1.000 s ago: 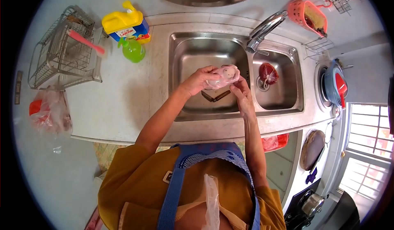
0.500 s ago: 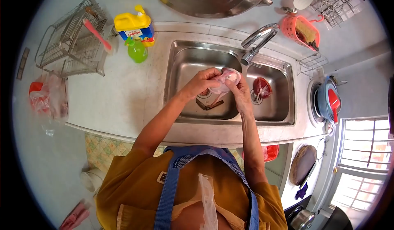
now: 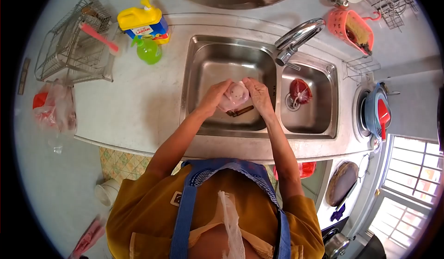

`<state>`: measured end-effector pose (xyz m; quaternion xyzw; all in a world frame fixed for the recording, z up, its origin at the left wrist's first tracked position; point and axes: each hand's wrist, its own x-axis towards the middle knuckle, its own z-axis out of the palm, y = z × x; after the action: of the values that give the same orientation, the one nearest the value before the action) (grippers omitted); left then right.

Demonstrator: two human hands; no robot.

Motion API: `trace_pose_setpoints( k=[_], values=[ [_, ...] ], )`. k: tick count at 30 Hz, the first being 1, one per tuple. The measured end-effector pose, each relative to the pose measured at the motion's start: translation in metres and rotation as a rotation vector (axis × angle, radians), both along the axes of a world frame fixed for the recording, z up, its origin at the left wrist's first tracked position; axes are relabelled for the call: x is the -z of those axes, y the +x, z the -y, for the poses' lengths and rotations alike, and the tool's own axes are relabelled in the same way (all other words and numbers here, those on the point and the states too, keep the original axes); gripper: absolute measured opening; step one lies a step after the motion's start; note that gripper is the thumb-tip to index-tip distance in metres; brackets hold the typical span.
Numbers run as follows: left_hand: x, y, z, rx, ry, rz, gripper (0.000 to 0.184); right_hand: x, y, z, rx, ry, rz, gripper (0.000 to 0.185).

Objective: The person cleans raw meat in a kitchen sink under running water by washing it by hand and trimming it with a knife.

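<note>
Over the large sink basin [image 3: 222,69], my left hand [image 3: 214,98] grips the left side of a pinkish item in clear plastic [image 3: 235,96]. The fingers of my right hand [image 3: 257,94] close on its upper right side. What is inside the plastic cannot be made out. Below it, a brown folded object [image 3: 240,111] lies in the basin, partly hidden. In the small right basin [image 3: 307,117] sits a red plastic-wrapped bundle [image 3: 300,91].
The faucet [image 3: 296,37] rises behind the basins. On the left counter stand a green pump bottle [image 3: 149,51], a yellow and blue jug [image 3: 144,23] and a wire dish rack [image 3: 76,46]. A pink basket [image 3: 350,30] hangs at the back right.
Both hands have moved left and slightly down with the plastic-wrapped item, and its rounded face is now turned up between them. The camera view has shifted slightly.
</note>
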<state>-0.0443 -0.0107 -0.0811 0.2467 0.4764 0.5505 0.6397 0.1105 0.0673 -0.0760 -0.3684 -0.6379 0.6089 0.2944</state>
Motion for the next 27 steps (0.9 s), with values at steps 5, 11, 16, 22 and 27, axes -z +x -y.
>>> trace_pose_setpoints(
  k=[5, 11, 16, 22, 27],
  values=[
    [0.045, -0.028, -0.009, -0.035, -0.147, 0.094, 0.050, 0.020, 0.027, -0.051, 0.171, 0.007, -0.061, 0.028],
    [0.042, -0.061, -0.013, -0.030, -0.165, 0.309, 0.058, 0.004, 0.072, -0.133, 0.612, 0.773, 0.554, 0.025],
    [0.029, -0.063, -0.015, -0.119, -0.109, 0.361, 0.053, 0.049, 0.082, -0.181, 0.677, -0.174, -0.593, 0.031],
    [0.013, -0.057, -0.016, -0.136, -0.079, 0.337, 0.047, 0.069, 0.090, -0.181, 0.567, -0.302, -0.846, 0.027],
    [0.014, -0.040, -0.038, 0.036, -0.037, 0.271, 0.038, 0.066, 0.081, -0.178, 0.662, -0.229, -0.808, 0.023]
  ],
)
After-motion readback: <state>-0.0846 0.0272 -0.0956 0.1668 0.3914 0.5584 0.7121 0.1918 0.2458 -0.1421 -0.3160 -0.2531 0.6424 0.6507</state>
